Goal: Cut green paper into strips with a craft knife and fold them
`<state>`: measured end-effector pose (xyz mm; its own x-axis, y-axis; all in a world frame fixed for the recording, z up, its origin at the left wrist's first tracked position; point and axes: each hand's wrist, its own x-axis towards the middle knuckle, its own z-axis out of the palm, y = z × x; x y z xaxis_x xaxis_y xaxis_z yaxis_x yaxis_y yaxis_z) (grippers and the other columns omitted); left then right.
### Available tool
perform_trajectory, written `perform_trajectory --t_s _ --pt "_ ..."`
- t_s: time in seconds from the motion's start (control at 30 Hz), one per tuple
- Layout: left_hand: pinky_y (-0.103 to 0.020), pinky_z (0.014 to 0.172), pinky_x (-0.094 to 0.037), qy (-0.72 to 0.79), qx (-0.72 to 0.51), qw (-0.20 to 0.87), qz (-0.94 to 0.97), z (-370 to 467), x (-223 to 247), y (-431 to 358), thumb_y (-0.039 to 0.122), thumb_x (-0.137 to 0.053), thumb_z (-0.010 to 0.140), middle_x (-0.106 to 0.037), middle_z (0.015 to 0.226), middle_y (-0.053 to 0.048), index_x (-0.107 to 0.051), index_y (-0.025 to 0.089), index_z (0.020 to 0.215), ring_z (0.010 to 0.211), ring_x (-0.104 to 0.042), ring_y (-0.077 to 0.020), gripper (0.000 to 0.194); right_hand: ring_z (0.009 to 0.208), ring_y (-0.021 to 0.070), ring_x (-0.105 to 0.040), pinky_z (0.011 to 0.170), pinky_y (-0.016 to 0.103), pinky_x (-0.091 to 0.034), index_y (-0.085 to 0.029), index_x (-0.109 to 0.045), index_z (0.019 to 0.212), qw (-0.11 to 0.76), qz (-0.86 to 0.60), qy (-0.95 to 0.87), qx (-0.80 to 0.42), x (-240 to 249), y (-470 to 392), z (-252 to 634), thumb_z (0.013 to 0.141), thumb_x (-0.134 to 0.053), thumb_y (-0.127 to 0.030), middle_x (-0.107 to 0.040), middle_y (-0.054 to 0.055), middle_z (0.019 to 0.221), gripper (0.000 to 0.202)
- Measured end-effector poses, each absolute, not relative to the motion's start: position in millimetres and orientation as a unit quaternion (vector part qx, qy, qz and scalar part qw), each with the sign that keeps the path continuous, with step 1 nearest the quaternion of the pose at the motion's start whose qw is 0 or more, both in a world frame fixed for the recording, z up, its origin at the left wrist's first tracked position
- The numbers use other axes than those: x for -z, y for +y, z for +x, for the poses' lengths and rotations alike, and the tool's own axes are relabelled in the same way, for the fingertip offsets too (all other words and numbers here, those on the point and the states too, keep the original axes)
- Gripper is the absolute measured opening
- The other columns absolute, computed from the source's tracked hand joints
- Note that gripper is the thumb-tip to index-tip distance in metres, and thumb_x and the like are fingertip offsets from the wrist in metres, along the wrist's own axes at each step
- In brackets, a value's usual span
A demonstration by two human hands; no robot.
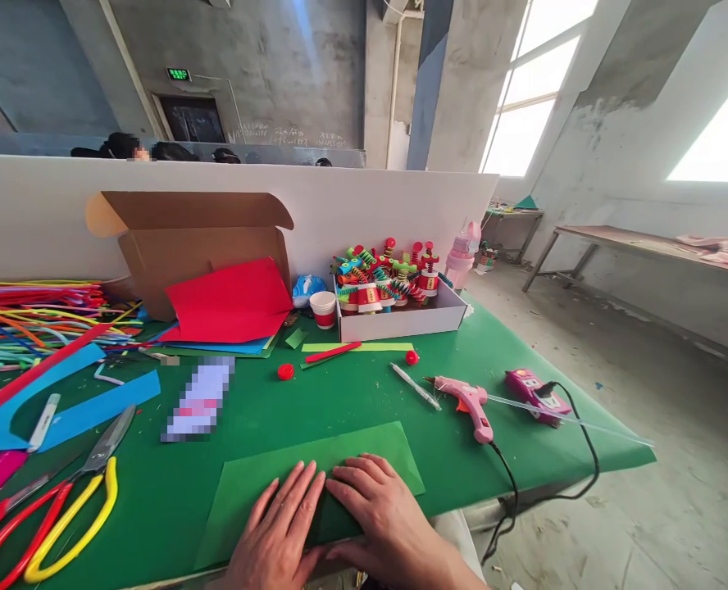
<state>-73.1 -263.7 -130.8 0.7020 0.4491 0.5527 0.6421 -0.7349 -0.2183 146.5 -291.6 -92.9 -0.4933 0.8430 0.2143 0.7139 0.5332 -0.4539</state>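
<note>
Green paper sheet lies at six o'clock on the tabletop, under both hands. The left hand rests palm down, fingers long and pointing towards one o'clock; the right hand is spread open too, fingers slightly bent and angled towards ten. Neither appears to grasp anything. To steady the sheet well, press evenly through all the fingertips so the thin-looking paper neither skids nor buckles, and smooth outward, towards nine and three o'clock. The hands hide part of the near side, so lift a palm to check it for kinks. The glue gun at two o'clock and the scissors at nine sit apart from the sheet; leave those gaps.
</note>
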Motion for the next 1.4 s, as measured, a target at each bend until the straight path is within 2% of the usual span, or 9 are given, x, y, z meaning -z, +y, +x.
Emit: perform_trajectory --t_s 0.1,0.23,0.37,0.57,0.67,0.8,1.0,1.2,1.4 --pt "-0.031 0.094 -0.045 -0.293 0.245 0.217 -0.898 -70 131 -266 0.036 -0.038 0.098 -0.068 0.129 -0.006 -0.019 0.013 0.157 0.115 -0.064 -0.0201 0.066 0.119 0.0262 -0.058 0.109 0.044 -0.042 -0.018 -0.059 0.127 0.217 -0.465 -0.845 -0.15 94 -293 145 0.087 -0.063 -0.057 -0.067 0.012 0.126 0.057" --pt "-0.035 0.094 -0.045 -0.324 0.23 0.215 -0.892 -72 133 -269 0.041 -0.043 0.096 -0.063 0.136 -0.01 -0.018 0.009 0.156 0.121 -0.061 -0.0243 0.073 0.12 0.0272 -0.057 0.111 0.045 -0.039 -0.019 -0.059 0.127 0.231 -0.474 -0.838 -0.138 97 -294 142 0.086 -0.062 -0.059 -0.065 0.013 0.128 0.058" --pt "-0.033 0.092 -0.045 -0.332 0.232 0.193 -0.894 -77 136 -269 0.036 -0.044 0.095 -0.064 0.135 -0.007 -0.014 0.015 0.158 0.119 -0.063 -0.0225 0.072 0.121 0.0276 -0.057 0.113 0.045 -0.037 -0.02 -0.06 0.127 0.243 -0.482 -0.833 -0.12 111 -292 141 0.083 -0.064 -0.062 -0.066 0.011 0.128 0.061" --pt "-0.032 0.088 -0.046 -0.321 0.281 0.197 -0.883 -83 142 -265 0.039 -0.041 0.097 -0.071 0.124 -0.006 -0.019 0.02 0.157 0.108 -0.068 -0.0224 0.067 0.12 0.0275 -0.057 0.111 0.044 -0.039 -0.022 -0.06 0.128 0.219 -0.488 -0.836 -0.119 109 -292 140 0.078 -0.066 -0.068 -0.066 0.011 0.128 0.068" --pt "-0.031 0.086 -0.047 -0.33 0.284 0.175 -0.883 -86 144 -265 0.037 -0.046 0.095 -0.071 0.124 -0.005 -0.033 0.023 0.153 0.109 -0.067 -0.0218 0.061 0.118 0.0278 -0.057 0.106 0.041 -0.041 -0.021 -0.059 0.128 0.207 -0.497 -0.832 -0.134 100 -294 139 0.076 -0.066 -0.072 -0.066 0.011 0.126 0.073" --pt "-0.028 0.082 -0.051 -0.309 0.288 0.16 -0.892 -88 137 -268 0.035 -0.048 0.095 -0.075 0.113 -0.003 -0.061 0.025 0.13 0.102 -0.07 -0.0183 0.038 0.111 0.0263 -0.059 0.099 0.039 -0.044 -0.021 -0.061 0.125 0.208 -0.497 -0.831 -0.143 97 -297 136 0.076 -0.067 -0.07 -0.068 0.009 0.121 0.069" --pt "-0.029 0.083 -0.052 -0.305 0.306 0.147 -0.89 -81 118 -273 0.022 -0.048 0.094 -0.077 0.103 -0.001 -0.07 0.024 0.108 0.094 -0.072 -0.0173 0.026 0.104 0.0251 -0.06 0.09 0.038 -0.046 -0.022 -0.062 0.118 0.187 -0.497 -0.838 -0.126 100 -293 126 0.081 -0.07 -0.059 -0.068 0.008 0.119 0.053" --pt "-0.027 0.082 -0.05 -0.299 0.305 0.169 -0.889 -94 118 -274 0.01 -0.04 0.092 -0.077 0.105 -0.001 -0.071 0.022 0.106 0.096 -0.071 -0.0158 0.036 0.1 0.0229 -0.06 0.087 0.035 -0.045 -0.021 -0.066 0.103 0.101 -0.545 -0.824 -0.122 83 -291 137 0.084 -0.069 -0.023 -0.07 0.004 0.113 0.019" --pt "-0.026 0.083 -0.05 -0.342 0.278 0.173 -0.881 -124 110 -277 0.007 -0.041 0.089 -0.077 0.106 -0.002 -0.071 0.02 0.107 0.096 -0.071 -0.015 0.037 0.102 0.0221 -0.059 0.09 0.035 -0.044 -0.022 -0.067 0.107 0.121 -0.575 -0.801 -0.119 81 -299 178 0.082 -0.058 -0.008 -0.07 0.005 0.113 0.03"
